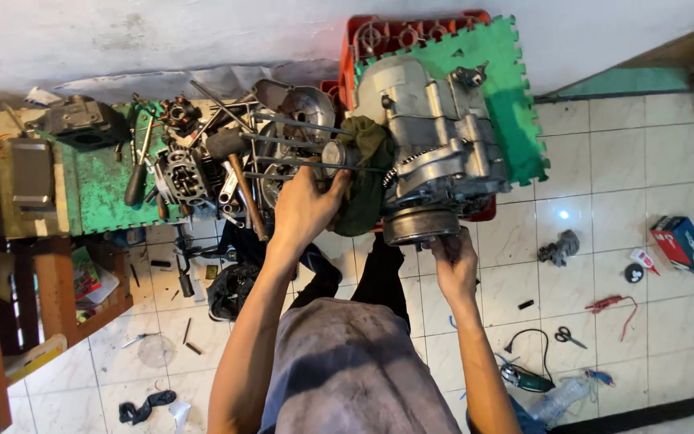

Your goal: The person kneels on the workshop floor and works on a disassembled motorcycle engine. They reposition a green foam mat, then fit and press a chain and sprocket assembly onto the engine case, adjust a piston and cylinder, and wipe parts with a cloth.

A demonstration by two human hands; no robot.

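You steady a grey engine case (435, 153) on a green foam mat (516, 96) over a red crate (379, 32), whose contents are hidden. Your left hand (307, 205) grips the rag-wrapped piston (339, 154), fingers closed; your right hand (453, 255) braces the round cover. Next likely calls for careful piston alignment.

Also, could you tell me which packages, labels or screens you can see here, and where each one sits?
Cardboard box: on the tiled floor at far right, rectangular, blue with a red side.
Small tube or packet: on the floor just left of that box, white with red.
Plastic bottle: lying on the floor at bottom right, clear.
No screens visible.
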